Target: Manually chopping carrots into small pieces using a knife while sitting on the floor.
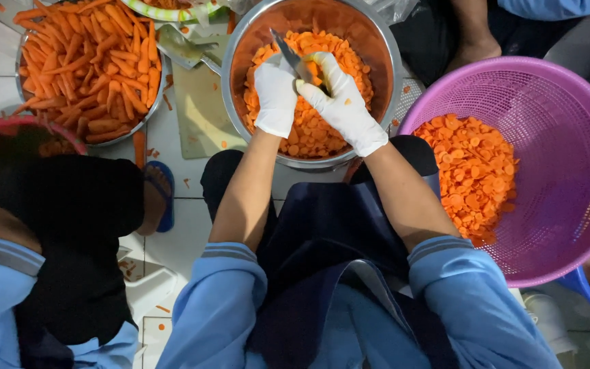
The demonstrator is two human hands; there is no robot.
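Head view, one entry. Left hand (276, 96), in a white glove, was clenched over something above a large round steel bowl (384, 48); what it enclosed was hidden by the glove, apart from a trace of orange between the two hands. Right hand (344, 102), also white-gloved, was wrapped around the handle of a steel-bladed kitchen knife (287, 51), blade angled up and to the left over the bowl. The bowl sat on the floor directly ahead of the person's knees and was heaped with thin round orange carrot slices (315, 137). Both forearms, bare below rolled light-blue sleeves, crossed the bowl's near rim and covered part of the heap. To the right, touching or just beside the bowl, a round purple plastic mesh basket (554, 225) held a second pile of carrot slices (472, 171). Upper left, a second steel bowl (160, 82) held peeled whole orange carrots (87, 65). Between the two bowls lay a pale green cutting board (203, 109). At left sat another person in a light-blue top and dark apron (69, 239), one foot in a blue sandal (165, 198) on the white tiled floor (179, 239), scattered with carrot scraps.
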